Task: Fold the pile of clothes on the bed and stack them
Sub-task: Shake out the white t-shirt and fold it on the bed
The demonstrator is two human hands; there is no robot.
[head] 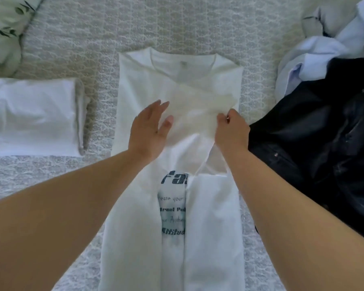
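1 grip (232, 130) pinching sleeve (200, 114)

One camera on the person's head looks forward and down, close over the bed (93, 49).

White printed T-shirt (177, 85) spread lengthwise on the patterned bed (93, 28), both sides folded inward.

The right hand (231, 131) pinches a sleeve at frame centre; the left hand (148, 131) hovers flat-fingered beside it. A folded white garment (32, 116) lies at left, and a pile of dark and pale-blue clothes (324, 101) at right.
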